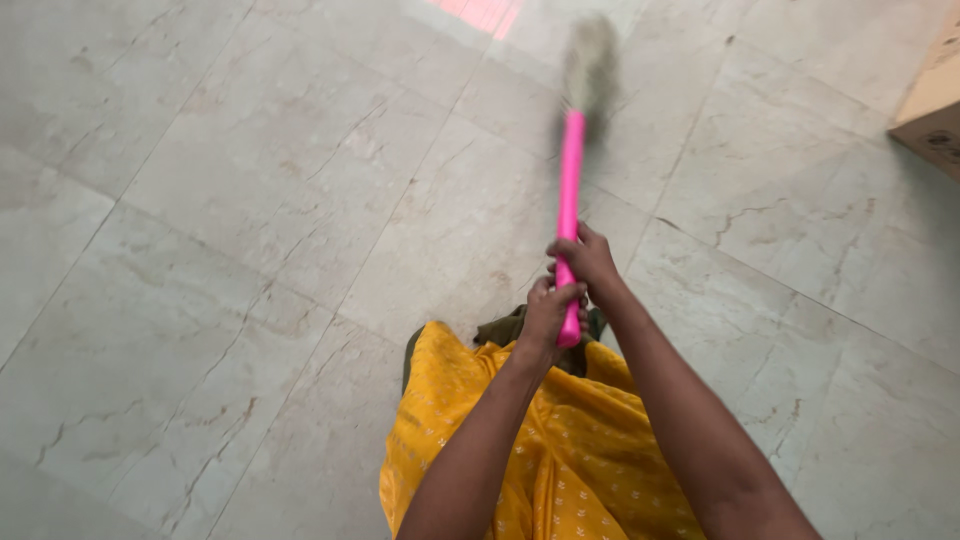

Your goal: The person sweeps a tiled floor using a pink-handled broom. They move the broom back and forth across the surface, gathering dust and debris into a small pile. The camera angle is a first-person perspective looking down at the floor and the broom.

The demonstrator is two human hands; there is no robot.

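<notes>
a broom with a pink handle is held by both hands in front of the body. the left hand is closed around the lower end of the handle, and the right hand is closed around it just above, touching the left. the grey bristle head is blurred and is seen over the pale marble floor. a yellow patterned garment is seen below the arms. a cardboard box stands at the right edge.
</notes>
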